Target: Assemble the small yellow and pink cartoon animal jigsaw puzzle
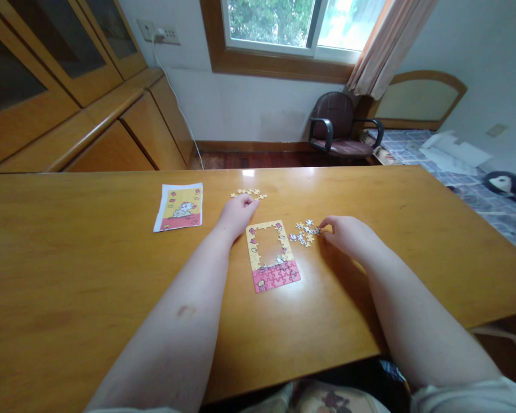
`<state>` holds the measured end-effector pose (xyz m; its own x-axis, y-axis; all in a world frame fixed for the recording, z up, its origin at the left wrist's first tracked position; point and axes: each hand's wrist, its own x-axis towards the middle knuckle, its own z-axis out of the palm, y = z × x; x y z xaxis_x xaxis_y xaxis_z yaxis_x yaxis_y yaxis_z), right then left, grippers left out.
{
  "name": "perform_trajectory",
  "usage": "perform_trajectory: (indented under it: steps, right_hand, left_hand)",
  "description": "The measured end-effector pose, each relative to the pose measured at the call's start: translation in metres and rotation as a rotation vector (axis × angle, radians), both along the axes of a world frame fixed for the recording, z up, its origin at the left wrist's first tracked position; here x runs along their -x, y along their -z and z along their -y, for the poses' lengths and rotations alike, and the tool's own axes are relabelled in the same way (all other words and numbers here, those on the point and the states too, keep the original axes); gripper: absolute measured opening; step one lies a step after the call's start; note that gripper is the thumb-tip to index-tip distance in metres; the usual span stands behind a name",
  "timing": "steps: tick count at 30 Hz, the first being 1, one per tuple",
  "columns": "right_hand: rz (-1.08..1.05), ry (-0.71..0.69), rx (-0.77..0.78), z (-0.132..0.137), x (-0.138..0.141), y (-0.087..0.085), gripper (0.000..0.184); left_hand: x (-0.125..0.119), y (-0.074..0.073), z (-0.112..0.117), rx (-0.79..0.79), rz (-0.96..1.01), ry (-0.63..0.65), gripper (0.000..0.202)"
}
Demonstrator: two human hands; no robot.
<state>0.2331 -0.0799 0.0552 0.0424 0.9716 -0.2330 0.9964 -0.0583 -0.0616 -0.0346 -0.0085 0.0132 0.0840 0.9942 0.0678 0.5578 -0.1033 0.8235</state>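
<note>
A partly assembled jigsaw puzzle point(277, 276) lies on the table, its yellow-and-pink border joined around an open middle. Beside its upper left corner rests my left hand point(237, 213), fingers curled closed; whatever may be inside is hidden. Several yellow puzzle pieces point(249, 191) are spread just beyond that hand. To the puzzle's right is a small pile of white and yellow puzzle pieces point(303, 234). At this pile's right edge, my right hand point(346, 234) has thumb and fingertips pinched at a puzzle piece point(317, 231). A printed reference picture point(180, 207) with a white animal lies farther left.
The wooden table point(112, 287) extends to both sides, its near edge by my lap. Beyond the far edge stand a brown armchair point(337, 123) and, at right, a bed point(456, 172). Wooden cabinets point(112, 126) line the left wall; a white cord point(176, 94) hangs from the socket.
</note>
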Motion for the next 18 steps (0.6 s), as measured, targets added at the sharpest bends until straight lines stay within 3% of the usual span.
perform_trajectory:
  steps: [18]
  right_hand:
    - [-0.042,-0.009,0.010,-0.0026,0.0000,0.0037,0.021]
  left_hand:
    - [-0.0001,-0.0035,0.0019,0.018,0.011,0.005,0.027]
